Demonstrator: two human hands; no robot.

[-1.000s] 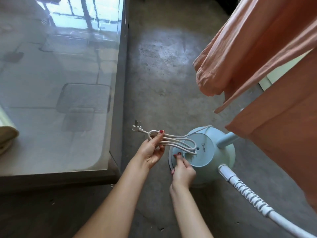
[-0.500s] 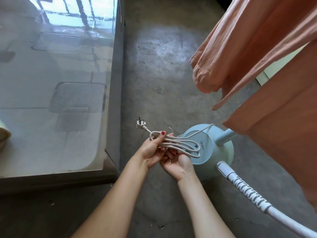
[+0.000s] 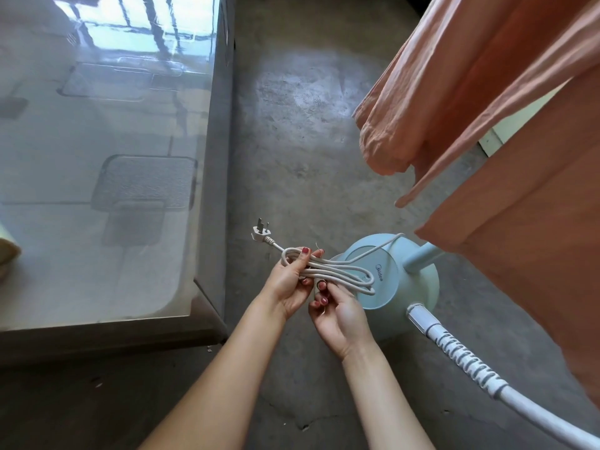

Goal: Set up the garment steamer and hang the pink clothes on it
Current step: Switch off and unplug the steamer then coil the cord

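Observation:
The pale blue steamer base [image 3: 406, 280] stands on the concrete floor at centre right, its pole rising behind the pink garment [image 3: 506, 131] that hangs over the right side. A bundled white power cord [image 3: 337, 274] with its plug [image 3: 261, 233] sticking up to the left is held above the base. My left hand [image 3: 289, 280] grips the left end of the bundle. My right hand [image 3: 337, 315] is just below the bundle, palm up, fingers curled at the cord's underside; what they hold is hidden.
A glass-topped table [image 3: 207, 203] fills the left side, its corner close to my left forearm. The white ribbed steam hose [image 3: 461, 355] runs from the base to the lower right. Bare concrete floor [image 3: 292, 141] lies ahead.
My right hand left the steamer base and came up, palm up, under the cord bundle. The bundle and plug rose slightly in my left hand.

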